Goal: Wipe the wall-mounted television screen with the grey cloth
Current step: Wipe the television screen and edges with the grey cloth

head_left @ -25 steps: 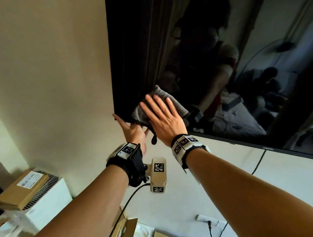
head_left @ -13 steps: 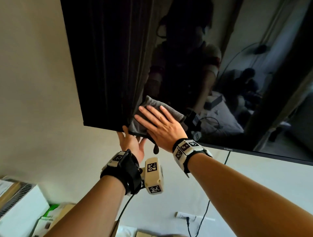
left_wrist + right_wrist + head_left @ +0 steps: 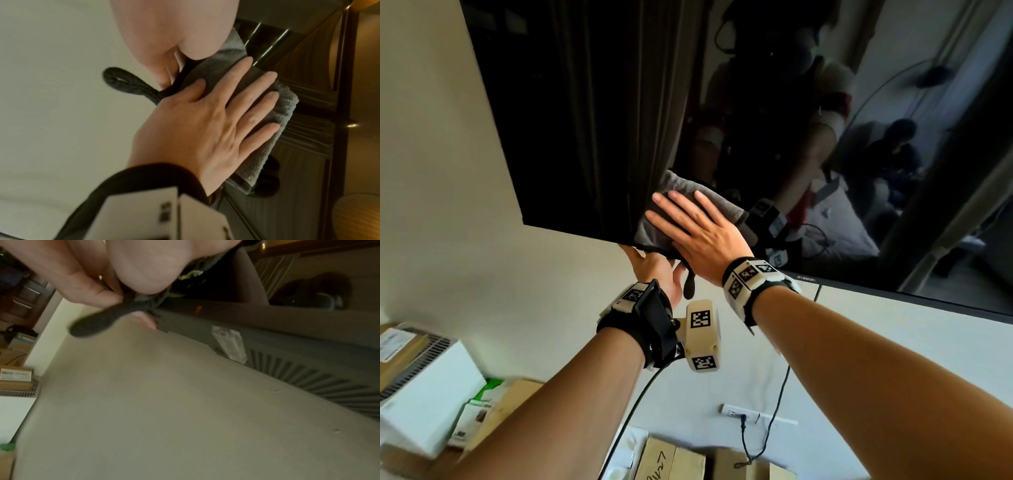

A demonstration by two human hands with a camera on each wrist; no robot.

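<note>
The wall-mounted television (image 3: 585, 120) has a dark, reflective screen. A folded grey cloth (image 3: 678, 185) lies on the glass just above the bottom edge, a short way right of the lower left corner. My right hand (image 3: 698, 233) presses it flat with straight, spread fingers, as the left wrist view also shows for the right hand (image 3: 195, 121) and the cloth (image 3: 277, 113). The cloth's dark loop (image 3: 689, 284) hangs below the frame. My left hand (image 3: 654, 270) is under the bottom edge, palm up, fingertips touching it beneath the cloth. The television's vented underside (image 3: 308, 374) shows in the right wrist view.
A white appliance (image 3: 424, 383) with a cardboard box on top stands at lower left. Cardboard boxes (image 3: 671, 459) sit on the floor below. A cable (image 3: 780, 377) hangs from the television to a wall socket (image 3: 736, 411). Bare wall (image 3: 448, 171) lies left of the screen.
My right hand has slid the cloth to the right along the bottom edge, away from the lower left corner. The left hand followed under the edge. My view has shifted.
</note>
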